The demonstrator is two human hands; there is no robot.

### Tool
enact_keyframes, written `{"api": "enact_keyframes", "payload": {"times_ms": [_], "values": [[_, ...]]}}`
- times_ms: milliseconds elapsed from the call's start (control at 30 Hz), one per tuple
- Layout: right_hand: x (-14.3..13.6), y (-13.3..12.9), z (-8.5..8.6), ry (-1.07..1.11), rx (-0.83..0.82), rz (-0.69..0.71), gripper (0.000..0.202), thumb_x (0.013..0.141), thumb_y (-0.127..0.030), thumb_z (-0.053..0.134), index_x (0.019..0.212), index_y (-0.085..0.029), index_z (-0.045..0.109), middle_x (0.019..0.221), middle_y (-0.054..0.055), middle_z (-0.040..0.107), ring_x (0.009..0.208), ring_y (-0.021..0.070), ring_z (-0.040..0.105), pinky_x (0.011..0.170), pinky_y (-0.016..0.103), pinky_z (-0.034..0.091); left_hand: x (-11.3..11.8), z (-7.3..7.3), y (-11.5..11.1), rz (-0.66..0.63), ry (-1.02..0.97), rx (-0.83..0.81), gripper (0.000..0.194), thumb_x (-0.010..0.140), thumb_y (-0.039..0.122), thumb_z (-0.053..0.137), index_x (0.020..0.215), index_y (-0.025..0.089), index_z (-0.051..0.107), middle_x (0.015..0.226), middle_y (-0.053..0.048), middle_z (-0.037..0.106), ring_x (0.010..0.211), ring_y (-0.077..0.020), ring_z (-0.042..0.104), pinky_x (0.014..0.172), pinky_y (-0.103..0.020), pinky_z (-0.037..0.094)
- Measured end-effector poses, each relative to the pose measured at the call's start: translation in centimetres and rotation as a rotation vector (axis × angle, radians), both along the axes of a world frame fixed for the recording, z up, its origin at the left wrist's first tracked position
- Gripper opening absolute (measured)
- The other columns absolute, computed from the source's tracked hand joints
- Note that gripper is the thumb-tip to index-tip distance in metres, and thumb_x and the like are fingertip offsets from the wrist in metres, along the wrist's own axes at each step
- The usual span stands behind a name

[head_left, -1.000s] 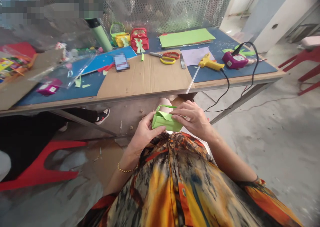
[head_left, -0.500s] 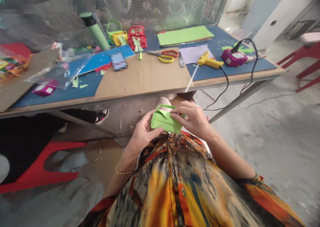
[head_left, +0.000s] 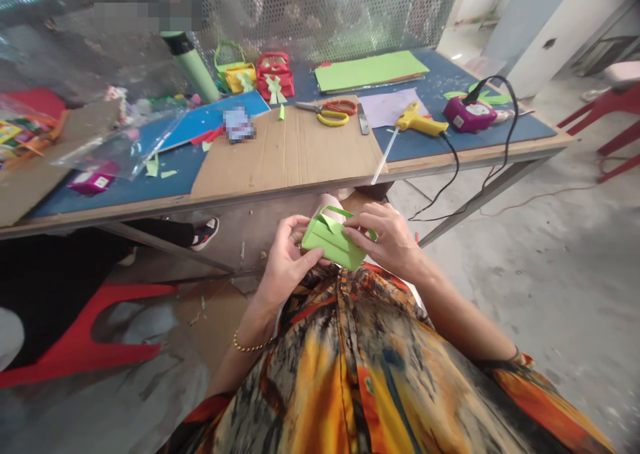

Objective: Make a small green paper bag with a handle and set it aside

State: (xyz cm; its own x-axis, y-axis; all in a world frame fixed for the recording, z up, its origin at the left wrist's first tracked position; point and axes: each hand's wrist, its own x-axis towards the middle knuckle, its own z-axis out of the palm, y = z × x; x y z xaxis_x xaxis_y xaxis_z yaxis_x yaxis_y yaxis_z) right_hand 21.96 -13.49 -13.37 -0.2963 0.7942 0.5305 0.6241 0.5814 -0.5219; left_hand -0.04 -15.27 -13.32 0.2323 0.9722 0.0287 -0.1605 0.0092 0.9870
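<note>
Above my lap I hold a small green paper handbag (head_left: pixel 333 246) with a folded flap and a thin arched handle. My left hand (head_left: pixel 291 257) grips its left end, thumb on the lower front and fingers behind. At the upper right, my right hand (head_left: pixel 383 237) closes on the bag, its fingertips pressing on the flap side. The bag's back and part of its right end are hidden by my hands.
On the table stand a yellow bag (head_left: pixel 240 77) and a red bag (head_left: pixel 275 75). Scissors (head_left: pixel 333 113) lie on cardboard (head_left: pixel 290 154). A yellow glue gun (head_left: pixel 420 121) and purple power socket (head_left: pixel 470 114) are at right. A red stool (head_left: pixel 100 334) stands at lower left.
The green handbag has tilted slightly in my hands, its right end lower. My left thumb has shifted a little up and left along its front edge.
</note>
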Motion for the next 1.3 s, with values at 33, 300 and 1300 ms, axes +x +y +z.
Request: {"api": "enact_keyframes", "payload": {"times_ms": [33,300,1300], "values": [[0.0,0.0,0.0,-0.005,0.001,-0.004,0.025,0.104,-0.035,0.061,0.091,-0.024,0.079,0.081,0.004,0.071,0.076,0.0193,0.06,0.076,0.037,0.038,0.0,0.0,0.0,0.025,0.004,0.019,0.056,0.077,0.033,0.09,0.117,0.026,0.052,0.101,0.0,0.065,0.08,-0.0152,0.069,0.066,-0.028,0.066],[-0.3,-0.1,0.2,-0.026,0.042,-0.023,0.025,0.104,-0.035,0.06,0.09,-0.024,0.078,0.078,0.003,0.068,0.074,0.0189,0.058,0.075,0.036,0.038,0.4,0.0,0.1,0.1,0.038,0.078,0.046,0.079,0.034,0.086,0.105,0.023,0.05,0.1,0.001,0.06,0.074,-0.0119,0.066,0.063,-0.028,0.067],[-0.7,-0.3,-0.2,-0.05,0.005,-0.022,0.015,0.101,-0.027,0.065,0.091,-0.023,0.075,0.079,0.002,0.069,0.076,0.0193,0.059,0.075,0.036,0.034,-0.9,0.5,0.9,0.046,0.062,-0.055,0.041,0.071,0.043,0.093,0.074,0.017,0.062,0.077,0.002,0.058,0.071,-0.0137,0.063,0.067,-0.031,0.068]]}}
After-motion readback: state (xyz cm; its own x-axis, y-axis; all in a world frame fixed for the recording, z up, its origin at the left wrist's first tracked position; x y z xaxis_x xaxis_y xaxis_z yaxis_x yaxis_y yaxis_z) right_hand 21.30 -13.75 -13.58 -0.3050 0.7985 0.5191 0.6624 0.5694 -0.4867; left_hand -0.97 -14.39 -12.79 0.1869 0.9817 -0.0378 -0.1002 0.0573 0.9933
